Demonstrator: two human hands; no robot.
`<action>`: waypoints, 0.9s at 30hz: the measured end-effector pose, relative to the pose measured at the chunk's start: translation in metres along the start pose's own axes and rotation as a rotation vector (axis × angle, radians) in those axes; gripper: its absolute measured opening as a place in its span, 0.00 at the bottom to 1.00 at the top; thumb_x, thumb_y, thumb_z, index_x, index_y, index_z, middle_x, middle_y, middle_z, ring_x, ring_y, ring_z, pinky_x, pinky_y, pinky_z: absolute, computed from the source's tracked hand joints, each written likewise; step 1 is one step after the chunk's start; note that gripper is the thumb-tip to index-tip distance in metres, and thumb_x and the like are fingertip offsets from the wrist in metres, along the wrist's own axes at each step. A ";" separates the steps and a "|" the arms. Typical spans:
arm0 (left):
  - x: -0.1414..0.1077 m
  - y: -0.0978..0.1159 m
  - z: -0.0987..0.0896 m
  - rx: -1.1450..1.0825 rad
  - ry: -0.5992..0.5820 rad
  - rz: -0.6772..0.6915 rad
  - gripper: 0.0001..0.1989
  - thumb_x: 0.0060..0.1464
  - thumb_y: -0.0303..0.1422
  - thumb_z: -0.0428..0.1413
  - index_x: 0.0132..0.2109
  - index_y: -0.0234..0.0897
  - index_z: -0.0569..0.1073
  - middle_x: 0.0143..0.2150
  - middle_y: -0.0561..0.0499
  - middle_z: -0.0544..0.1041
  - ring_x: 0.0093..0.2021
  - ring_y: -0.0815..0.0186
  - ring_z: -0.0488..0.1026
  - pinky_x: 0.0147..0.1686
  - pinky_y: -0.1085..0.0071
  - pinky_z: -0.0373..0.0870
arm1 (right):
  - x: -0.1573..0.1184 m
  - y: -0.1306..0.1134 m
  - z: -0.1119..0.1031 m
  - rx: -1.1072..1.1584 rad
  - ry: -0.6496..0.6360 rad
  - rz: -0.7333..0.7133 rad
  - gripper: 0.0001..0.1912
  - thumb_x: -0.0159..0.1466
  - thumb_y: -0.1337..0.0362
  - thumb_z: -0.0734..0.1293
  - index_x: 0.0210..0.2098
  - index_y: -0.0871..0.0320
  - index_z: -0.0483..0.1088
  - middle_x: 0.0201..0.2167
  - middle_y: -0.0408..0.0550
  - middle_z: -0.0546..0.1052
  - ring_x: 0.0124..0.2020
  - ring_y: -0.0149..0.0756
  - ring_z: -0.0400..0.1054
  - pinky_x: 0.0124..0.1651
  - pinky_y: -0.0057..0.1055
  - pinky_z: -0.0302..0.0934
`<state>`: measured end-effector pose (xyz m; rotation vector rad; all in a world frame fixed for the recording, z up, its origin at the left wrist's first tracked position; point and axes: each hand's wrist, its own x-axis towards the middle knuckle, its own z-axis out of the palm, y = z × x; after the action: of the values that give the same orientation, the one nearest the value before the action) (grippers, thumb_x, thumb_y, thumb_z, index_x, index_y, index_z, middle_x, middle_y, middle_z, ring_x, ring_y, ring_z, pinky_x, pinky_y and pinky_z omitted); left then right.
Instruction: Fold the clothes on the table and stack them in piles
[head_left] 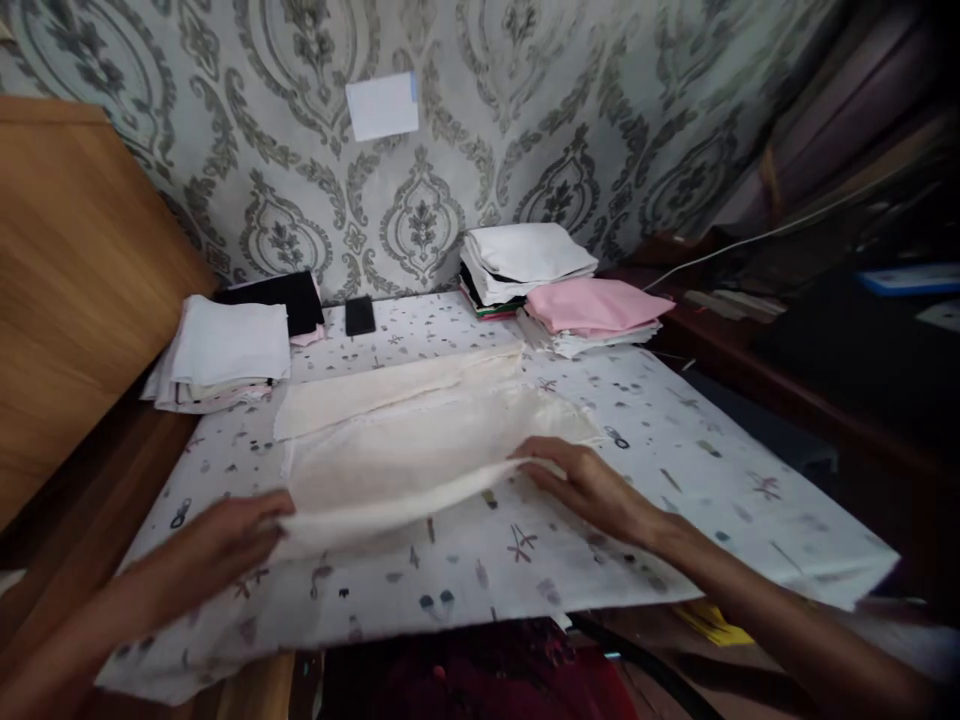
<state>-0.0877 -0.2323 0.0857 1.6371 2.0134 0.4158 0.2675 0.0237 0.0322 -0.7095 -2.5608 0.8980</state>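
A cream cloth (420, 445) lies partly on the covered table, its near edge lifted and sagging a little between my hands. My left hand (244, 530) is closed on the near left corner, slightly blurred. At the near right corner, my right hand (574, 475) pinches the same edge between thumb and fingers. The far part of the cloth rests on the table, where a strip (390, 390) of the same cream fabric lies flat; I cannot tell whether it is a fold or a separate piece.
The table wears a white patterned cover (720, 500). Folded white cloths (232, 340) and a black cloth (289, 300) stand at the back left, beside a black phone-like object (360, 316). At the back right are a white stack (525, 255) and a pink cloth (592, 305). A wooden panel (82, 270) rises at left.
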 end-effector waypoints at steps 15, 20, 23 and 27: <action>0.083 -0.062 0.021 -0.227 0.485 -0.281 0.18 0.45 0.45 0.55 0.41 0.39 0.69 0.32 0.55 0.70 0.29 0.66 0.64 0.31 0.70 0.60 | 0.083 0.035 0.022 -0.245 0.018 0.163 0.15 0.65 0.51 0.59 0.31 0.53 0.69 0.25 0.45 0.76 0.27 0.38 0.69 0.29 0.30 0.55; 0.083 -0.069 0.025 -0.250 0.563 -0.306 0.17 0.46 0.43 0.55 0.42 0.40 0.66 0.30 0.57 0.66 0.31 0.65 0.66 0.33 0.70 0.61 | 0.091 0.033 0.023 -0.202 0.027 0.109 0.13 0.62 0.53 0.61 0.27 0.53 0.67 0.22 0.44 0.74 0.23 0.37 0.66 0.28 0.31 0.55; 0.085 -0.068 0.026 -0.206 0.569 -0.333 0.15 0.47 0.40 0.54 0.42 0.41 0.65 0.28 0.58 0.64 0.30 0.65 0.66 0.32 0.69 0.61 | 0.096 0.033 0.029 -0.233 0.070 0.115 0.13 0.62 0.53 0.60 0.26 0.52 0.65 0.22 0.45 0.74 0.24 0.38 0.66 0.28 0.32 0.55; 0.085 -0.067 0.025 -0.167 0.567 -0.336 0.14 0.50 0.38 0.53 0.44 0.41 0.65 0.29 0.58 0.65 0.29 0.66 0.66 0.31 0.70 0.60 | 0.097 0.034 0.035 -0.256 0.093 0.101 0.13 0.62 0.53 0.60 0.25 0.52 0.64 0.23 0.46 0.75 0.25 0.40 0.68 0.28 0.33 0.55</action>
<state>-0.1407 -0.1671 0.0129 1.1259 2.5186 0.9732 0.1836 0.0833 -0.0017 -0.9374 -2.6014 0.5558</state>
